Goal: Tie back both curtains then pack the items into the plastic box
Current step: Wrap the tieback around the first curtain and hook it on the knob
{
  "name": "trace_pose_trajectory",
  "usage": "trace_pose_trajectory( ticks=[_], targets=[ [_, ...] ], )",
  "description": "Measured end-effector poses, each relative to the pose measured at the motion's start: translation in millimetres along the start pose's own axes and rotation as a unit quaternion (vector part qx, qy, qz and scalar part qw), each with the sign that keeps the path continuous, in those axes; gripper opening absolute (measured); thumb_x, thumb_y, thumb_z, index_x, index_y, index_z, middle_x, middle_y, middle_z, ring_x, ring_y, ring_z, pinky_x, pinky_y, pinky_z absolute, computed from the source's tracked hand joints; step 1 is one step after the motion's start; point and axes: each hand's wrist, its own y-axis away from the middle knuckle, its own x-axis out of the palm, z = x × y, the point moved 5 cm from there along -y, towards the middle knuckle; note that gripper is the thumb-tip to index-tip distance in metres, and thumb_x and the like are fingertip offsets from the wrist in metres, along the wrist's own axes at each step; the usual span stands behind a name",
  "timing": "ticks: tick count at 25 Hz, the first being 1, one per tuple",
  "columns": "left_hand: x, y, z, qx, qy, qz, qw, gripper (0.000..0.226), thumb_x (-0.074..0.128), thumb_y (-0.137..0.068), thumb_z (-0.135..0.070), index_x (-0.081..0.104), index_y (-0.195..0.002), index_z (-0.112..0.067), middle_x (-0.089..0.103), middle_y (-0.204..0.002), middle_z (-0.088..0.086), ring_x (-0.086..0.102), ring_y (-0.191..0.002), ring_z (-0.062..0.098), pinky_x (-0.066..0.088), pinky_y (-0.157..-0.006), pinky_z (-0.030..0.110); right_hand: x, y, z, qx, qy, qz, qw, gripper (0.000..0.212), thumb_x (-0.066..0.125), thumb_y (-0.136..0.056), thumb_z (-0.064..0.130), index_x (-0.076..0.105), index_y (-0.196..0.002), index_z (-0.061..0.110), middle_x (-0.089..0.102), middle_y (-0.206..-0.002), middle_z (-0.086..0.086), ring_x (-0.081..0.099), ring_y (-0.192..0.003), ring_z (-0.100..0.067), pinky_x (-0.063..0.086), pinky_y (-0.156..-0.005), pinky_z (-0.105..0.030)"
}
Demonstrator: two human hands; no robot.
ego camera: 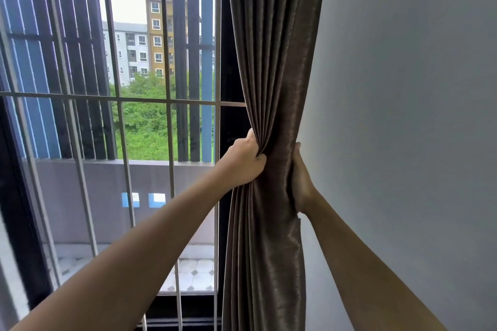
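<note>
A dark brown curtain (271, 62) hangs in folds at the right side of the window, gathered into a narrow waist at mid height. My left hand (246, 160) grips the bunched folds from the window side, fingers closed into the cloth. My right hand (301, 183) presses against the curtain's wall-side edge, with its fingers hidden behind the fabric. No tie-back band, second curtain or plastic box shows in this view.
A window with grey metal bars (121, 99) fills the left half, with a balcony wall, trees and apartment blocks beyond. A plain grey wall (403, 115) takes up the right side, close behind the curtain.
</note>
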Motion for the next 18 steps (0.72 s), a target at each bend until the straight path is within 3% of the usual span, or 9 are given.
trace_pose_trajectory(
  ticks=[2,3,6,8,11,13,15,16,18],
  targets=[
    [-5.9,-2.3,-2.2,0.014,-0.150,-0.010,0.988,0.017,0.049,-0.088,-0.021,0.043,-0.095,-0.008,0.050,-0.092,0.008,0.054,-0.086,0.033,0.046,-0.069,0.036,-1.1,-1.6,-3.1,0.002,0.025,-0.009,1.000,0.065,0.005,-0.094,0.060,0.049,-0.129,0.028,0.061,-0.124,-0.002,0.059,-0.112,-0.013,0.044,-0.101,-0.032],
    [-10.4,-3.9,-3.1,0.007,-0.190,-0.003,0.982,0.021,0.051,-0.087,-0.025,0.040,-0.079,-0.009,0.046,-0.082,0.006,0.054,-0.082,0.034,0.043,-0.064,0.034,-0.3,-0.3,-4.1,0.010,0.041,-0.019,0.999,0.069,0.006,-0.090,0.067,0.047,-0.132,0.030,0.058,-0.128,-0.002,0.057,-0.116,-0.013,0.041,-0.105,-0.035],
    [-20.3,-10.6,-0.6,-0.060,-0.108,0.061,0.990,0.022,0.056,-0.083,-0.019,0.049,-0.066,-0.008,0.054,-0.072,0.006,0.062,-0.071,0.029,0.050,-0.057,0.029,3.7,5.1,-17.5,0.045,0.088,-0.017,0.995,0.097,0.013,-0.064,0.093,0.031,-0.143,0.040,0.044,-0.144,0.002,0.040,-0.134,-0.019,0.021,-0.116,-0.049],
    [-25.3,-14.1,-2.9,-0.094,-0.048,0.085,0.991,0.009,0.059,-0.078,-0.012,0.056,-0.072,-0.007,0.056,-0.078,0.007,0.058,-0.062,0.019,0.049,-0.046,0.019,7.5,12.1,-23.6,0.044,0.096,-0.003,0.994,0.096,0.011,-0.067,0.087,0.025,-0.147,0.034,0.038,-0.148,0.001,0.036,-0.136,-0.019,0.021,-0.117,-0.047],
    [-26.5,-21.0,-10.0,-0.085,-0.079,0.099,0.988,0.012,0.062,-0.077,-0.011,0.054,-0.068,-0.009,0.054,-0.079,0.006,0.056,-0.062,0.016,0.042,-0.037,0.012,7.6,22.2,-31.6,0.028,0.095,0.011,0.995,0.075,0.005,-0.085,0.064,0.030,-0.144,0.026,0.044,-0.140,0.006,0.041,-0.130,-0.010,0.029,-0.113,-0.027],
    [-22.6,-27.7,-12.4,-0.077,-0.106,0.091,0.987,0.017,0.062,-0.077,-0.016,0.052,-0.066,-0.009,0.054,-0.076,0.004,0.057,-0.063,0.017,0.046,-0.042,0.016,13.9,30.1,-30.9,0.004,0.094,0.015,0.995,0.047,0.005,-0.097,0.046,0.032,-0.133,0.030,0.048,-0.120,0.018,0.050,-0.108,0.013,0.037,-0.090,-0.001],
    [-19.9,-33.6,-15.7,-0.066,-0.162,0.085,0.981,0.019,0.063,-0.077,-0.024,0.056,-0.066,-0.010,0.059,-0.072,0.003,0.060,-0.065,0.018,0.054,-0.056,0.024,21.6,38.3,-30.5,-0.030,0.101,0.014,0.994,0.032,0.029,-0.099,0.035,0.030,-0.130,0.028,0.048,-0.113,0.023,0.048,-0.095,0.027,0.036,-0.078,0.005],
    [-19.0,-36.5,-17.2,-0.061,-0.180,0.087,0.978,0.020,0.064,-0.076,-0.026,0.058,-0.067,-0.009,0.062,-0.068,0.002,0.062,-0.064,0.017,0.055,-0.060,0.026,21.2,40.7,-33.6,-0.058,0.114,0.008,0.992,0.043,0.048,-0.094,0.033,0.030,-0.133,0.027,0.050,-0.114,0.023,0.049,-0.099,0.024,0.038,-0.081,0.001],
    [-18.6,-40.4,-19.2,-0.070,-0.148,0.106,0.981,0.017,0.067,-0.075,-0.021,0.058,-0.072,-0.008,0.062,-0.068,0.003,0.064,-0.059,0.015,0.053,-0.050,0.023,19.7,42.6,-38.4,-0.090,0.163,-0.004,0.982,0.073,0.073,-0.079,0.032,0.030,-0.137,0.029,0.052,-0.116,0.027,0.054,-0.105,0.013,0.041,-0.089,-0.010]
  ],
)
